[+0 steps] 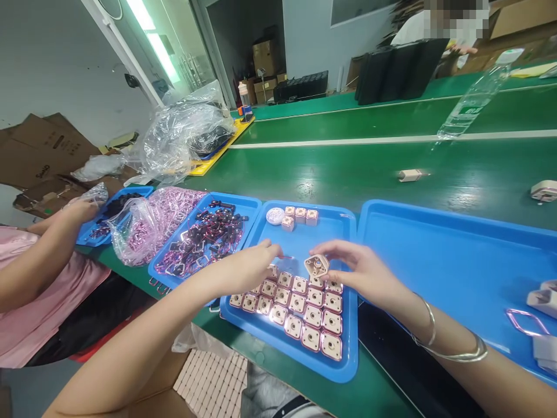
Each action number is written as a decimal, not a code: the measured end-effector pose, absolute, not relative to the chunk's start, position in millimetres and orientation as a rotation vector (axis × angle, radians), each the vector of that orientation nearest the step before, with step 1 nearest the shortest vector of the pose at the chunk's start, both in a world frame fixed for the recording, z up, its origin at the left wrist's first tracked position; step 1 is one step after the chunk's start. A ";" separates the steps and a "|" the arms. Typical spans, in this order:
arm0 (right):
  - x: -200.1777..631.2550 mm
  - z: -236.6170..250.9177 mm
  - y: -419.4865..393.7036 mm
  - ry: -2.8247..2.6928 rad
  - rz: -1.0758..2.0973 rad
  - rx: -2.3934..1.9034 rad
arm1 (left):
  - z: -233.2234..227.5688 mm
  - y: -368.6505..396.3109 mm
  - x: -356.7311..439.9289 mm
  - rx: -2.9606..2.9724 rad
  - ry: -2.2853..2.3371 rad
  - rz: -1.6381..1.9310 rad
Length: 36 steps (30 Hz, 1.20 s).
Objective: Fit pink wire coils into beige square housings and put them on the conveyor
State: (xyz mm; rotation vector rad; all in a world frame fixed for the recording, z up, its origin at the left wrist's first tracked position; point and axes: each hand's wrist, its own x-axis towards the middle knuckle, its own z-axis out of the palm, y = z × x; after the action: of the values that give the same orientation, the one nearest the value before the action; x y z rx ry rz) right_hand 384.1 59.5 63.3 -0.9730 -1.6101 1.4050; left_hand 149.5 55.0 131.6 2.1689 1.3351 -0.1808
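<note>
Overhead, head view: right hand [365, 273] pinches one square pink part [317, 265] by its edges, tilted above the blue tray [343, 354], while left hand [250, 267] nips a thin wire loop [285, 257] beside it, over the gridded parts [296, 307].

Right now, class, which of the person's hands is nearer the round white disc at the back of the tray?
Left. The left hand lies just in front of the disc; the right hand is farther off, to its right.
</note>
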 end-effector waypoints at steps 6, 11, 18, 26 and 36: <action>382.0 62.7 60.3 -1.623 1.423 -1.009 | 106.9 59.5 152.2 2.098 1.356 -0.204; 385.5 64.0 61.9 -1.607 1.418 -1.024 | 92.6 51.7 155.1 2.176 1.407 -0.167; 395.9 65.6 68.0 -1.608 1.388 -1.023 | 95.8 79.3 156.3 2.280 1.514 -0.090; 395.6 65.0 69.5 -1.615 1.397 -1.042 | 65.0 105.5 182.3 2.169 1.463 -0.093; 395.3 74.5 64.4 -1.463 1.465 -1.005 | 121.2 56.3 189.6 1.561 1.230 1.459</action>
State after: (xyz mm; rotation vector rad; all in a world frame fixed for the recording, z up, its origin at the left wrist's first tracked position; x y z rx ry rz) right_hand 395.3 64.4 74.5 -1.0054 -1.4625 1.4645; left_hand 189.6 56.3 121.2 1.5609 1.2305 1.4592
